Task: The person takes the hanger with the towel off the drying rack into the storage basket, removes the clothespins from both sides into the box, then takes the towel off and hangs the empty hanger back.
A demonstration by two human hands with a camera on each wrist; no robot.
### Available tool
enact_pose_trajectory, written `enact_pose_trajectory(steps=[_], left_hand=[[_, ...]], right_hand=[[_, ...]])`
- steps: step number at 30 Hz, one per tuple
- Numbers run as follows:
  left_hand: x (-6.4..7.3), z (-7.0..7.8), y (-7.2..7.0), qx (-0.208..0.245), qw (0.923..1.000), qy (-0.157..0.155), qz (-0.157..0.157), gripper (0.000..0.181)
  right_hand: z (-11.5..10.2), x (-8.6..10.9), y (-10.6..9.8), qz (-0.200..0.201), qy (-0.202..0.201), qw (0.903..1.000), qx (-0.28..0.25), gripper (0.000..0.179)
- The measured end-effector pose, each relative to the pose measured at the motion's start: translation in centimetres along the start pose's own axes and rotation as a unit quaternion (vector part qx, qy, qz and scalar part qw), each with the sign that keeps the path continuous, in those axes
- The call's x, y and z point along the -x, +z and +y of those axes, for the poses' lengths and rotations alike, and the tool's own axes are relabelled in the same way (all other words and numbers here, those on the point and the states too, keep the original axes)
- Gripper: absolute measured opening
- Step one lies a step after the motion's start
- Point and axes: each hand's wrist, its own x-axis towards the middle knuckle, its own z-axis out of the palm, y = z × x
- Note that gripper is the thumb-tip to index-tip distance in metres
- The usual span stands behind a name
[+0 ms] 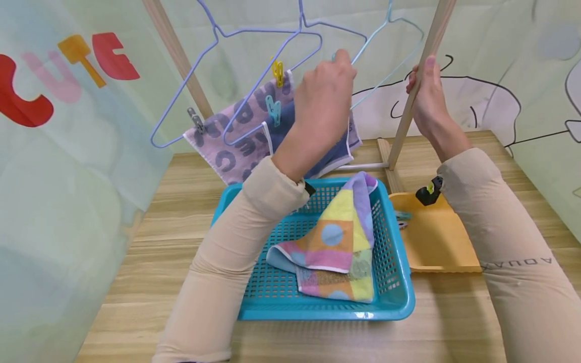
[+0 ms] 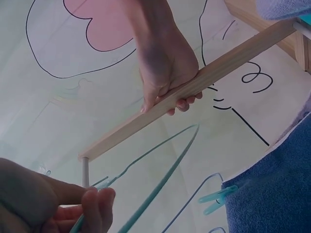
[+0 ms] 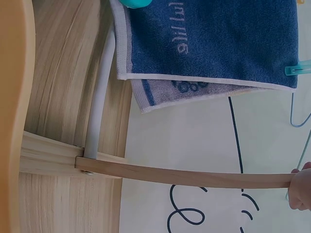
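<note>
My left hand (image 1: 324, 101) grips a light teal hanger (image 1: 386, 78), and its curled fingers lie round the wire in the left wrist view. My right hand (image 1: 428, 103) holds the wooden post (image 1: 410, 101) of a rack. Behind the left hand, a dark blue towel (image 3: 218, 43) hangs with a teal clothespin (image 1: 273, 111) on it. A pink lettered towel (image 1: 227, 146) hangs from a purple hanger (image 1: 156, 143), with a grey clothespin (image 1: 196, 121) and a yellow clothespin (image 1: 278, 73). My left hand hides part of the blue towel in the head view.
Below my hands stands a blue plastic basket (image 1: 327, 313) with a colourful patterned towel (image 1: 333, 247) in it. To its right lies an orange tray (image 1: 440, 242) with a few clothespins. A second wooden post (image 1: 177, 55) rises at the left.
</note>
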Motion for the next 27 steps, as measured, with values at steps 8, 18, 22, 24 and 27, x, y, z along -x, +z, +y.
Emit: enact_pose_trajectory(steps=[8,18,22,24,27], left_hand=[[0.3,-1.0,-0.4,-0.012,0.9999,0.001,0.002,0.039],[2.3,-3.7,-3.6,0.028,0.994,0.0,0.106,0.038],[2.8,-5.5,-4.5,0.026,0.9863,-0.01,0.162,0.037],[2.8,-6.6,-4.6,0.015,0.9833,-0.028,0.179,0.038],[2.6,-8.1,-4.3,0.005,0.9799,-0.053,0.192,0.039]], right_hand=[[0.2,-0.2,0.4,0.002,-0.004,1.0,-0.005,0.036],[0.2,-0.6,0.2,0.004,-0.005,1.0,-0.007,0.035],[0.3,-0.7,0.2,0.0,-0.006,1.0,-0.003,0.035],[0.3,-0.7,0.1,0.0,-0.006,1.0,-0.003,0.034],[0.3,-0.6,-0.1,0.003,-0.003,1.0,0.001,0.034]])
